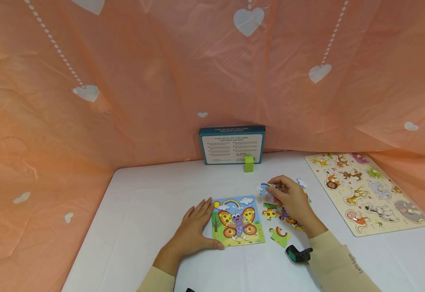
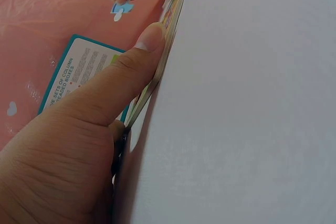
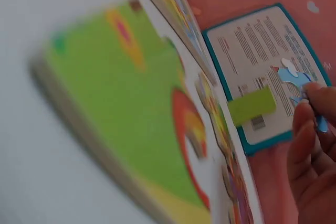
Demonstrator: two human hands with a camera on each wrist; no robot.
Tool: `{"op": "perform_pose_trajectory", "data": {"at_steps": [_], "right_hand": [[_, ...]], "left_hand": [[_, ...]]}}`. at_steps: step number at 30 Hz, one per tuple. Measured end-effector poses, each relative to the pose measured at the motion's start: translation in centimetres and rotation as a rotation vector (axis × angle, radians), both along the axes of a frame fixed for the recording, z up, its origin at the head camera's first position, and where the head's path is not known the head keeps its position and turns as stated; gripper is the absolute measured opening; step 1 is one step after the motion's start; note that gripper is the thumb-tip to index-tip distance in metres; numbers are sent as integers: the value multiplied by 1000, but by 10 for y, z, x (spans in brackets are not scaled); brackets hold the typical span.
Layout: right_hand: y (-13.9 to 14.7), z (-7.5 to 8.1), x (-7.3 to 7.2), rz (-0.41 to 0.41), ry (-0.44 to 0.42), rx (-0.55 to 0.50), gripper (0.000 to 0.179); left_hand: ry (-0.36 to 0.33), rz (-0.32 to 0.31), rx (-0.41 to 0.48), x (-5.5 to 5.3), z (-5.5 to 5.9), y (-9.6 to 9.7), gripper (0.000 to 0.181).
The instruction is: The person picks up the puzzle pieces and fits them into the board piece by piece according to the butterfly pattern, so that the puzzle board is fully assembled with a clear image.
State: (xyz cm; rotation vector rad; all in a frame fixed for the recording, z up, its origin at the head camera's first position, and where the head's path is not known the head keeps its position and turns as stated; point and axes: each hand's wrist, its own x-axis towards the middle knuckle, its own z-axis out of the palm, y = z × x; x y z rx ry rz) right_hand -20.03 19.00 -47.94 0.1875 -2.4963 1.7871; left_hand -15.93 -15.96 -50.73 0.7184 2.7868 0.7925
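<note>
A square butterfly puzzle board, its picture showing a rainbow, a sun and a tree, lies flat on the white table. My left hand rests along its left side, fingers extended near the upper left corner and the thumb against the near edge. Between thumb and fingertips, my right hand pinches a blue jigsaw piece with a bit of rainbow and cloud, held up to the right of the board. Under and around that hand lie several loose pieces, among them a green one and a yellow-winged one.
At the back stands a teal-edged box, with a green block before it. A wooden animal peg board lies on the right. A peach curtain with hearts hangs behind the table.
</note>
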Motion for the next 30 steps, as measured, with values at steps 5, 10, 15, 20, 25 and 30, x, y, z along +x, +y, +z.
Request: {"op": "perform_pose_trajectory", "data": {"at_steps": [5, 10, 15, 20, 25, 30], "right_hand": [[-10, 5, 5, 64, -33, -75, 29], [-22, 5, 8, 86, -87, -135, 26], [-37, 1, 12, 104, -117, -136, 16], [-50, -4, 15, 132, -151, -144, 16], [-61, -9, 18, 158, -188, -176, 23], [-71, -15, 20, 111, -207, -210, 11]], "left_hand": [[0, 1, 1, 0, 0, 0, 134], [-3, 3, 2, -1, 0, 0, 134], [-4, 4, -3, -1, -1, 0, 134], [-4, 2, -4, 0, 0, 0, 134], [0, -2, 3, 0, 0, 0, 133], [-1, -3, 1, 0, 0, -1, 134]]}}
